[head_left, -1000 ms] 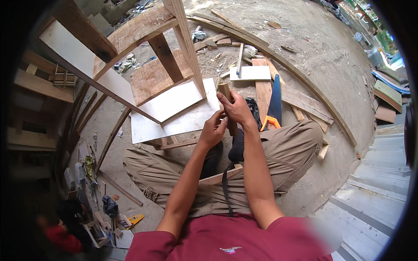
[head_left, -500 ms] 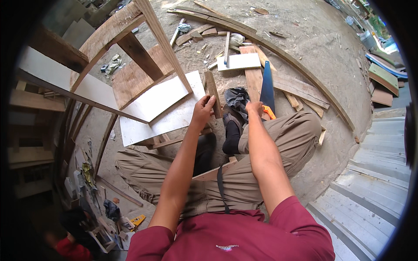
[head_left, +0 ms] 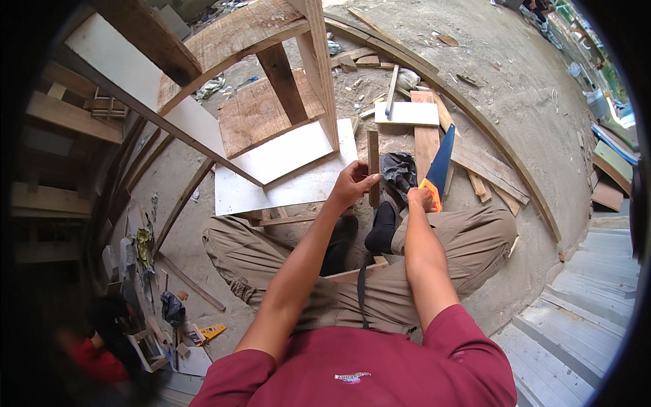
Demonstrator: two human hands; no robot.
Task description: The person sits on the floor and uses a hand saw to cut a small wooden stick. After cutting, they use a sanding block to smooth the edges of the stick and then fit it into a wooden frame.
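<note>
My left hand [head_left: 355,186] is closed on a short, narrow wooden strip [head_left: 373,154], which it keeps roughly upright between thumb and fingers. In my right hand [head_left: 422,198] is the orange handle of a handsaw [head_left: 445,161]. Its blue blade points away from me and leans to the right, apart from the strip. A crumpled black plastic bag [head_left: 399,168] lies between the two hands, just beyond my foot. To the left of my left hand stands a wooden frame [head_left: 324,88] with plank shelves, on a white board [head_left: 285,183].
A small white panel [head_left: 407,113] rests across a plank [head_left: 426,146] ahead of my right hand. Scrap wood [head_left: 485,163] and a long curved-looking beam [head_left: 505,149] lie to the right. Corrugated metal sheets [head_left: 576,305] cover the lower right. A person in red [head_left: 98,359] is at lower left.
The view has shifted, so the scene sits further right and lower. The saw blade has swung from nearly straight to leaning right, and my right hand now sits plainly around its handle.
</note>
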